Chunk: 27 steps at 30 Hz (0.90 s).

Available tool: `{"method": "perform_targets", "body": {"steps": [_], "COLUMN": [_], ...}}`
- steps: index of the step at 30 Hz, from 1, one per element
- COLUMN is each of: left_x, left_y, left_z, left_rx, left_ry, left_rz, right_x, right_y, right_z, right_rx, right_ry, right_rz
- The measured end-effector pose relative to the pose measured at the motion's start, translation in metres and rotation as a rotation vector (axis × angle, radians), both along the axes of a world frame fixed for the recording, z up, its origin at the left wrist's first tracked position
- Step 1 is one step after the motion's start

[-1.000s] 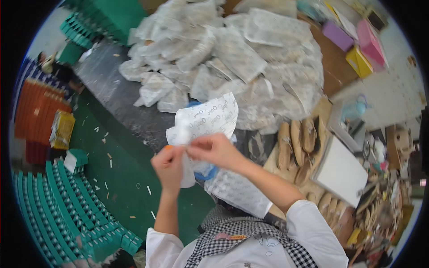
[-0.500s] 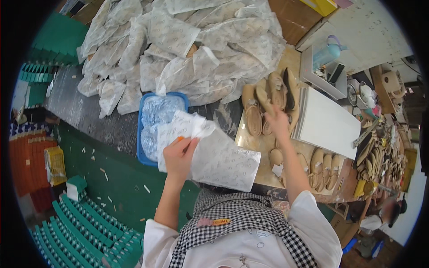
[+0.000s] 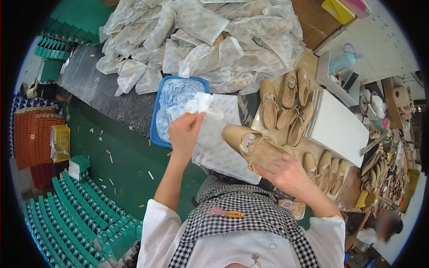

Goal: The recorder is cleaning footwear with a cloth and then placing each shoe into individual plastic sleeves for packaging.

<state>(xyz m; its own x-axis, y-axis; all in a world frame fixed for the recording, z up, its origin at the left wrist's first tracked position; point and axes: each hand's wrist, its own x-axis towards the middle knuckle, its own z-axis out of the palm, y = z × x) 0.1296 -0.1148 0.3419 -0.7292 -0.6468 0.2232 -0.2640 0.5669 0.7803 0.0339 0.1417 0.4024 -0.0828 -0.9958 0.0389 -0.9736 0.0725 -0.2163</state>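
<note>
Stacked boxes: green shoe boxes (image 3: 67,210) in several fanned rows along the lower left floor, too many to count; a second green stack (image 3: 56,42) at the upper left; orange boxes (image 3: 33,134) in one block at the far left, with one yellow crate (image 3: 60,143) beside them.
Blue tray: one blue plastic tray (image 3: 154,129) on the dark bench, holding crumpled clear plastic bags; it lies just under and beside the left hand.
Left hand: left hand (image 3: 185,131) closed in a pinch on the top edge of the white printed dust bag (image 3: 219,138), fingers curled, thumb pressed against the cloth; one bag held, hanging down toward the person's apron.
Wrapped pile: a heap of white wrapped bundles (image 3: 210,40) across the upper bench, well over a dozen, overlapping so the exact count cannot be told.
Held shoe: one beige flat shoe (image 3: 252,145), toe pointing up-left, lying against the dust bag, touching it.
Right hand: right hand (image 3: 290,174) half closed around the heel end of the beige flat shoe, fingers spread over the strap.
Loose shoes: five beige flats (image 3: 286,105) in a cluster above the right hand; about four more (image 3: 328,165) in a row to its right.
White box: one white flat box (image 3: 339,127) right of the cluster.
Far right: one pale blue bottle (image 3: 342,62); shoe parts (image 3: 384,169) in a jumble, uncounted.
</note>
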Motion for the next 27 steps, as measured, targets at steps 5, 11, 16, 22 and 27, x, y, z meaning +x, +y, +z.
{"method": "perform_targets", "body": {"steps": [5,11,16,22,27], "left_x": [0.023,0.039,0.045,0.022,0.021], "left_y": [0.049,0.052,0.042,-0.033,0.003], "left_z": [-0.001,0.006,0.027,0.052,0.046], "left_rx": [-0.215,-0.146,-0.299,-0.132,-0.254], "left_ry": [0.033,0.141,0.226,0.29,0.079], "left_rz": [-0.333,-0.211,-0.164,0.243,-0.336], "right_x": [0.019,0.023,0.04,0.028,0.01], "right_y": [-0.029,-0.059,-0.146,-0.157,-0.134], "right_z": [-0.004,-0.065,-0.066,-0.042,-0.089], "right_rx": [-0.062,-0.18,-0.391,-0.382,-0.195], "right_ry": [0.025,-1.451,-2.437,-1.078,-0.562], "right_rz": [0.098,-0.76,-0.801,-0.151,-0.024]}}
